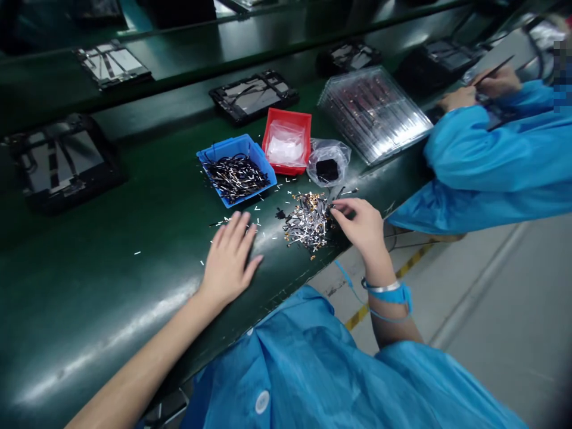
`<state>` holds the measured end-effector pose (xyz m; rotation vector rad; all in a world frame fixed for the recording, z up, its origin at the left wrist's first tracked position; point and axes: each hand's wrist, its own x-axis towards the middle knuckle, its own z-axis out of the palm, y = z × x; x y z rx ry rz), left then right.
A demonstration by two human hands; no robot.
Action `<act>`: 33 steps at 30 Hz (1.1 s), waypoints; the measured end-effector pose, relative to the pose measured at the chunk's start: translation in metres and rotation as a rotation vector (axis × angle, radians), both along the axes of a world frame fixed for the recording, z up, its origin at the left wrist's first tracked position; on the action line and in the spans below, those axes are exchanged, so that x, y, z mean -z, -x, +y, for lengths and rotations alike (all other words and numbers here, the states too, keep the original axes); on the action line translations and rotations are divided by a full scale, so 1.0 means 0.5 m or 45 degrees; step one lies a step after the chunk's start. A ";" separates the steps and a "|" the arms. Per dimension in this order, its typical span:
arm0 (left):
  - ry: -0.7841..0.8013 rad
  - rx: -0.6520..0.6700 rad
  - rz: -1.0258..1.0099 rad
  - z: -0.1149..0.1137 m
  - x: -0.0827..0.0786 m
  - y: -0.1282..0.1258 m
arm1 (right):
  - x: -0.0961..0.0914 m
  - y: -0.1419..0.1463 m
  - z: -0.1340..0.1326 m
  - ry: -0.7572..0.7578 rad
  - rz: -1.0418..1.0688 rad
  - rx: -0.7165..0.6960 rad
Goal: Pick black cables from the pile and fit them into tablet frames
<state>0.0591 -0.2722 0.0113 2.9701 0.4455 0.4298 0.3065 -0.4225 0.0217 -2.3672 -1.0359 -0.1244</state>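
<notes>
My left hand (230, 259) lies flat on the green work surface (165, 268), fingers stretched out, with small white strips scattered by its fingertips. To its right is a loose pile of small electronic parts (308, 221), silvery, black and gold. At the pile's right edge my right hand (361, 225) has its thumb and forefinger pinched together; whatever sits between them is too small to make out. A blue wristband (388, 293) with a cord is on my right wrist. Behind the pile stands a blue bin (208, 156) full of short black cables (236, 177).
A red bin (310, 128) holds clear plastic bags. Beside it are an open plastic bag (342, 156) with black pieces and stacked clear trays (379, 113). Opened tablet-like devices (254, 95) lie farther back. A co-worker's blue sleeves (491, 155) are at the right.
</notes>
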 end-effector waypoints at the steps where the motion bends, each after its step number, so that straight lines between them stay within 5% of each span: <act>1: -0.002 0.099 -0.001 -0.018 -0.001 -0.016 | -0.012 -0.006 0.019 0.117 0.016 0.012; 4: 0.027 0.395 0.089 -0.067 -0.001 -0.074 | -0.041 -0.013 0.074 0.433 0.026 0.066; 8: 0.103 0.461 0.231 -0.093 0.008 -0.142 | -0.054 -0.012 0.108 0.596 0.131 0.051; 17: 0.196 0.476 0.176 -0.089 0.015 -0.150 | -0.021 -0.050 0.082 -0.066 0.797 -0.125; 21: 0.216 0.460 0.145 -0.090 0.011 -0.146 | -0.007 -0.056 0.072 -0.172 0.952 -0.130; 27: 0.177 0.401 0.120 -0.102 -0.002 -0.161 | 0.003 -0.030 0.044 -0.257 0.897 -0.066; 33: 0.204 0.300 0.202 -0.111 0.010 -0.194 | 0.014 -0.011 -0.005 -0.459 0.392 0.043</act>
